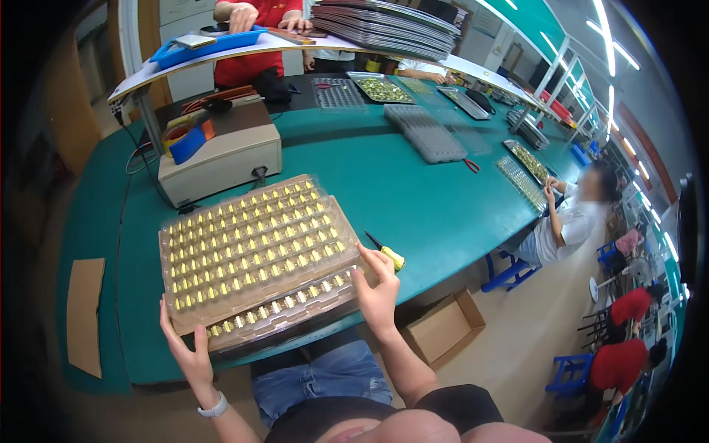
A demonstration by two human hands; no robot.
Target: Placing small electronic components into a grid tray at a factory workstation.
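A clear plastic tray (255, 247) filled with rows of small yellow-and-metal parts lies in front of me, with a brown cardboard sheet (193, 319) showing under its near edge. It sits askew over another filled tray (284, 304), whose front row of parts shows. My left hand (190, 356) grips the near left corner, thumb in front and fingers along the side. At the near right corner, my right hand (378, 292) is closed round the edge of the trays. Its fingers come close to a yellow-handled pointed tool (391, 257) on the green table (325, 159).
A beige boxed device (221, 159) with tape rolls stands behind the trays. Cardboard (86, 317) lies at the left, and an open carton (447, 325) is below the table edge. Stacked empty trays (425, 133) lie farther back. A co-worker (572, 214) sits at the right.
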